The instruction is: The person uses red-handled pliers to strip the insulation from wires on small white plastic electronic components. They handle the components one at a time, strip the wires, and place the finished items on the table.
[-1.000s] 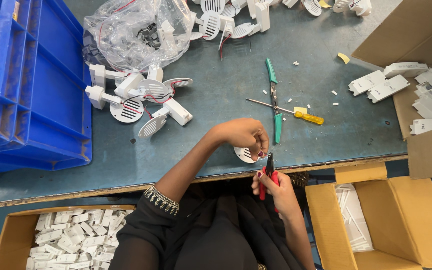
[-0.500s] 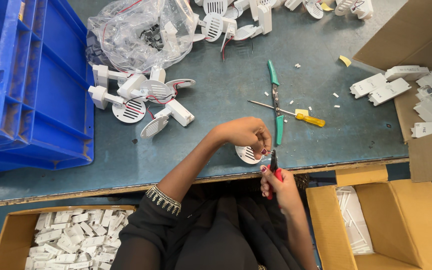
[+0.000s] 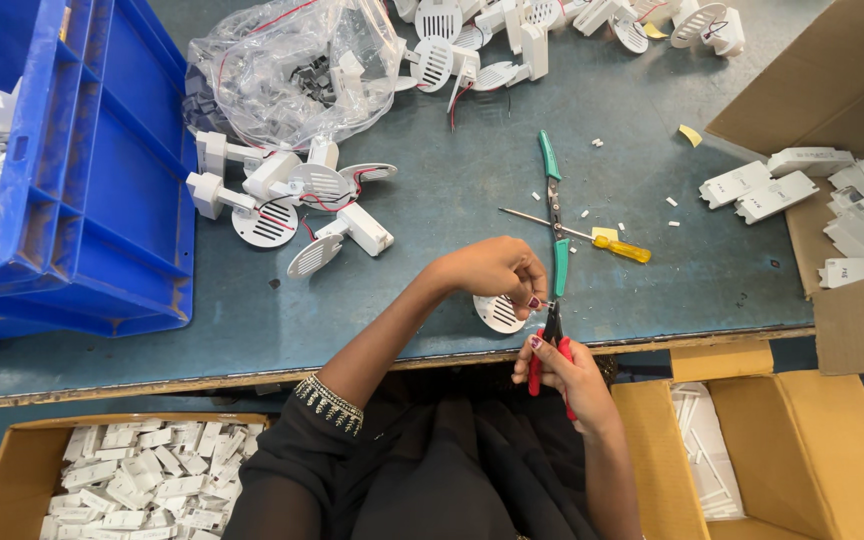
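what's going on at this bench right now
A person sits at a grey-green table. Their left hand holds a round white slotted part at the table's front edge, while the right hand grips red-handled cutters, tips at the part. Green-handled pliers and a yellow screwdriver lie just beyond, with more white parts piled nearby.

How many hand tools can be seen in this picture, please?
3. Red-handled pliers are in the right hand at the table edge. Green-handled pliers and a yellow-handled screwdriver lie crossed on the table just beyond. Others may be hidden under the parts.
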